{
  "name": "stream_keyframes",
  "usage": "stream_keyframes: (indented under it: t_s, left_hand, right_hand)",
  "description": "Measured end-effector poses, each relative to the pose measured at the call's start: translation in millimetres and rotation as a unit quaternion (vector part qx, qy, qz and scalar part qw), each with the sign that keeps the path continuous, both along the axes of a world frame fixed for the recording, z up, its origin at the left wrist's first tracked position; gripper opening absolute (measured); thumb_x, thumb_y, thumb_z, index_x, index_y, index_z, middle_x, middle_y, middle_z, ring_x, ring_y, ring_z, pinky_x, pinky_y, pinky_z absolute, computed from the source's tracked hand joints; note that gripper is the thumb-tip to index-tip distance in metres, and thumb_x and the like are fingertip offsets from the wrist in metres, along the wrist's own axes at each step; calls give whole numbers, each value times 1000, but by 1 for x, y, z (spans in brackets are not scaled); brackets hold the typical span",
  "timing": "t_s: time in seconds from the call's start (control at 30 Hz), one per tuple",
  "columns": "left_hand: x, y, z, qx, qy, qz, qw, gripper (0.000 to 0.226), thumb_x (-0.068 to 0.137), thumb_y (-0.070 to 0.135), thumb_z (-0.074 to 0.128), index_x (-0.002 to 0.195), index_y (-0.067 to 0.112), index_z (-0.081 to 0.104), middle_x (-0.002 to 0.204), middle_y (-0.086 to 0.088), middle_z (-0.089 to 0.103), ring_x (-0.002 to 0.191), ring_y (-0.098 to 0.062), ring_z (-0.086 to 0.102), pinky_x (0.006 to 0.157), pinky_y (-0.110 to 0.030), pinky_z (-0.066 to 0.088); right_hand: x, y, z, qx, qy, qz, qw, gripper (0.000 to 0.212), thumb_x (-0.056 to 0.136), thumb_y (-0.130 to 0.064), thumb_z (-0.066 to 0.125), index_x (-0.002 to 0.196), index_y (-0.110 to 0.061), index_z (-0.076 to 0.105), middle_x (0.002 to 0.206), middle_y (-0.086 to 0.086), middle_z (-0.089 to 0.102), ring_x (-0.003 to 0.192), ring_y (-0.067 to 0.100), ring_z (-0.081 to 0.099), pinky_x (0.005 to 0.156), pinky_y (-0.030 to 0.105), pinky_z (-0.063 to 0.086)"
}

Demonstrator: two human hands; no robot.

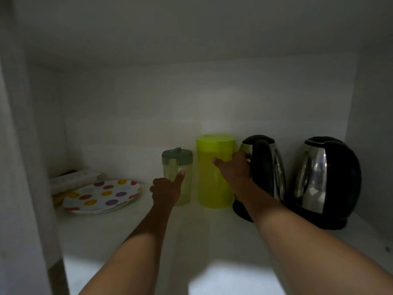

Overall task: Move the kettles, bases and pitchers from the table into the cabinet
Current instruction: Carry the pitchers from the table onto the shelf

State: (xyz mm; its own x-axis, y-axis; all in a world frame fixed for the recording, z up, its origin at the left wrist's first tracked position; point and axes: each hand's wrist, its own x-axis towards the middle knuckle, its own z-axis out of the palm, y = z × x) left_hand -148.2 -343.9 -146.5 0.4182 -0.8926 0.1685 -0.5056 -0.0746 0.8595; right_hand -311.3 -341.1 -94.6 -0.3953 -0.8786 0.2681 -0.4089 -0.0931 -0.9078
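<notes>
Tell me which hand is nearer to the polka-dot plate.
Left. The left hand is on the small clear pitcher, just right of the polka-dot plate. The right hand is farther right, on the yellow-green pitcher.

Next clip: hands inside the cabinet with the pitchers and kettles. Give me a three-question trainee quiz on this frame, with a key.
1. True or false: the right hand is on the tall lime-green pitcher.
2. How many steel kettles stand on the shelf?
3. What lies at the left end of the shelf? A) a frying pan B) a polka-dot plate C) a mug

Key:
1. True; the left hand is on the small clear pitcher with the grey-green lid.
2. Two: the near kettle beside the green pitcher, and the far kettle to its right.
3. B, the polka-dot plate.
</notes>
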Motion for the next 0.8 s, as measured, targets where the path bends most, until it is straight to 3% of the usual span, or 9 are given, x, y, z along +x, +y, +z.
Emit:
stream_keyframes:
  t_s: [0.13,0.33,0.57,0.7,0.8]
  left_hand:
    - [-10,44,14,0,-70,7,997,87,95,61,40,137,-14,37,140,-30,43,131,-42,43,104,-43,37]
    - [-28,117,34,-20,-44,34,998,81,95,64,37,137,-6,38,142,-28,43,131,-42,45,102,-44,39]
    - [-22,230,34,-117,-239,39,963,63,98,55,38,130,2,50,132,-22,50,123,-39,50,101,-47,41]
    - [13,292,39,-151,-356,40,921,62,101,50,36,146,7,38,158,-15,29,148,-29,22,120,-51,16]
    - [59,340,43,-154,-401,68,901,67,102,51,29,156,12,22,166,-7,10,154,-23,5,121,-53,3]
  right_hand:
    - [-3,37,2,15,35,25,999,99,84,-37,76,152,-1,14,153,24,36,140,40,38,111,49,38]
    - [-3,105,-8,10,122,27,992,82,93,-43,61,154,-9,18,150,23,40,136,42,42,105,49,43]
    - [12,200,-21,-48,236,36,970,63,95,-46,52,151,-24,33,149,21,40,139,44,35,112,50,34]
    - [49,247,-16,-68,266,79,958,61,98,-49,45,153,-32,27,162,11,22,148,38,18,117,54,24]
    - [91,286,-11,-77,276,116,951,64,98,-51,43,156,-36,19,167,6,12,153,36,8,120,57,16]
